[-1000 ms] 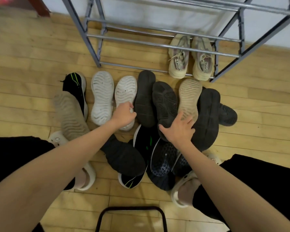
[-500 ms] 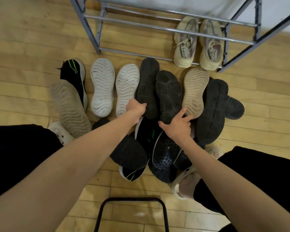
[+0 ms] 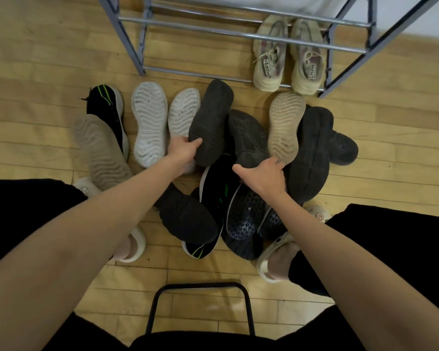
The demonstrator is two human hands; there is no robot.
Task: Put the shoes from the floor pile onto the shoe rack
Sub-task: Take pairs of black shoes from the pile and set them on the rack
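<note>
Wood floor [image 3: 48, 59]: shoes [image 3: 211, 120] sole-up, lengthwise rackward.

Head view, looking steeply down from above the seated person

One wide-angle camera sits at head height and faces forward and down, so both forearms run up from the lower corners toward the middle. The shoe pile [image 3: 238, 153] on the wooden floor [image 3: 36, 59] fills the centre, close under the lens; the shoe rack [image 3: 238, 34] crosses the top edge, farther off. The black chair frame [image 3: 200, 287] and dark-clothed knees lie nearest, along the bottom. Straight lines bow toward the edges. No second view shares the scene.
</note>
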